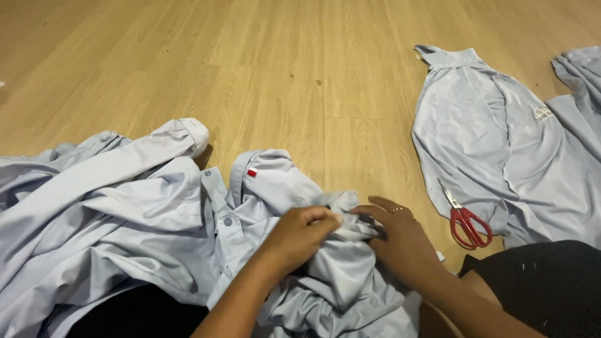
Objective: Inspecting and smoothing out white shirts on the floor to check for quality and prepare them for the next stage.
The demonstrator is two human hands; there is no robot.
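Pinching a bunched fold of pale grey shirt (188, 219) with both hands: left hand (300, 235) clenched on it, right hand (400, 241) fingers gripping beside. Lying crumpled on wooden floor (282, 69), collar pointing away, long axis indistinct. Resting rightward: red scissors (464, 219) against second shirt (501, 138).

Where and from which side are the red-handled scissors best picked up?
Probably by the red loop handles of the scissors, coming from the person's near side: the loops point toward the person, blades point away, and they lie flat on the pale shirt, clear of both hands.
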